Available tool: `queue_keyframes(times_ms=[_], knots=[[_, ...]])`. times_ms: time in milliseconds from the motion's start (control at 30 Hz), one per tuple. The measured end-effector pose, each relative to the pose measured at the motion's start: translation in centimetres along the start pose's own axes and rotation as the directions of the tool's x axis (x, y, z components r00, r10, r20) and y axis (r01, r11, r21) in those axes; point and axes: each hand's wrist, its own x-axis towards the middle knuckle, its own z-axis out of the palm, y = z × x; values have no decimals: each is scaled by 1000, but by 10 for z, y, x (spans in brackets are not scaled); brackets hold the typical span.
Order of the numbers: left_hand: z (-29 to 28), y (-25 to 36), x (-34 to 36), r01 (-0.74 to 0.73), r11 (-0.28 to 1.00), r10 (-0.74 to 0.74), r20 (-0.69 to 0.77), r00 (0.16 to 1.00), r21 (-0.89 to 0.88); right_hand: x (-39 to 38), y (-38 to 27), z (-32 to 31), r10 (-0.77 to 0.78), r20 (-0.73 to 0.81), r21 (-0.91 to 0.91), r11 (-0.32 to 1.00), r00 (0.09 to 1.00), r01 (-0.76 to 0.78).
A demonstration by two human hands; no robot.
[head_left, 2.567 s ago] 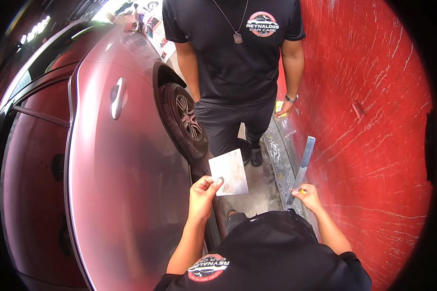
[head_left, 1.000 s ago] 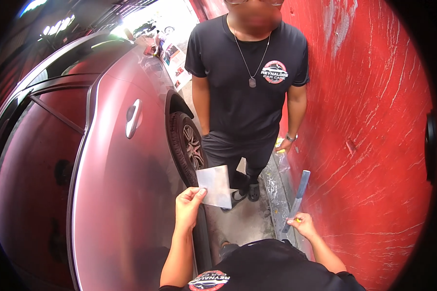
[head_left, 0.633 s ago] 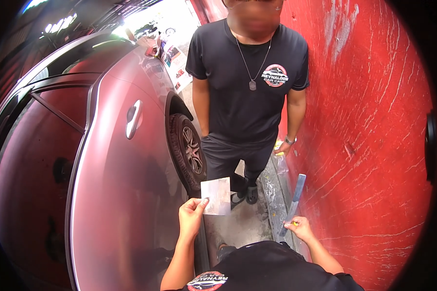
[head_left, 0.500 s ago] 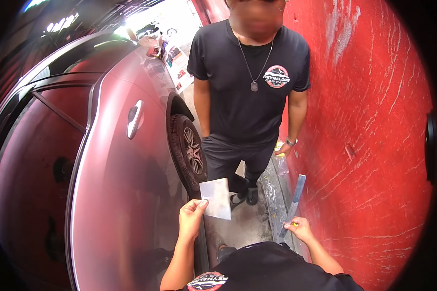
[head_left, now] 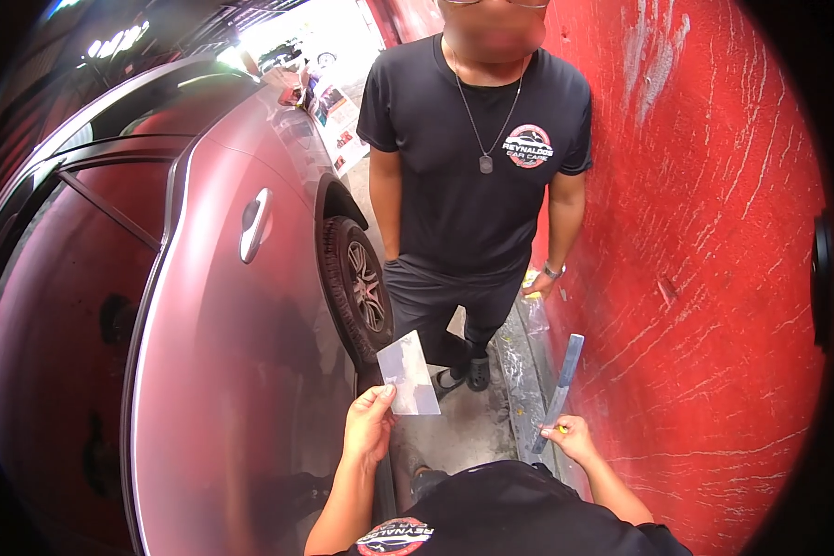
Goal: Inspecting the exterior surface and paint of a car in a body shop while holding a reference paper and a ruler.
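My left hand pinches a thin, pale, rectangular sheet by its lower left edge, between thumb and fingers. The sheet is held up in front of me, and its material is unclear. My right hand is closed on the lower part of a long, flat, grey-blue strip, which slants up along the red wall. A small yellow bit shows at those fingertips; whether it belongs to the strip I cannot tell.
On my left stands a car with a dull, pinkish-silver door, a door handle and a wheel. A person in dark clothes faces me in the narrow passage. A red, scuffed wall rises on my right above a low ledge.
The sheet in my left hand has tilted, its top edge now slanting and its face showing more reflection. My left hand has shifted slightly; my right hand and the strip stay put.
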Motion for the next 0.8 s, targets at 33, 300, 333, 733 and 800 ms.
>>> queue_keyframes(times_ms=[33, 300, 333, 733, 800], knots=[[-1, -3, 0, 2, 1000, -2, 1, 1000, 1, 0, 1, 0, -4, 2, -5, 1000, 1000, 4], [14, -5, -7, -100, 962, 109, -21, 994, 256, 4, 36, 1, -9, 11, -71, 997, 1000, 10], [15, -3, -8, -99, 961, 107, -19, 994, 257, 4, 40, 1, -19, -1, -63, 998, 1000, 19], [15, 13, -13, -145, 946, 145, 23, 989, 291, -2, 12, -1, -7, 7, -43, 999, 1000, 7], [15, 15, -13, -153, 951, 158, 6, 987, 269, -2, 11, -1, -5, 13, -67, 998, 1000, 6]])
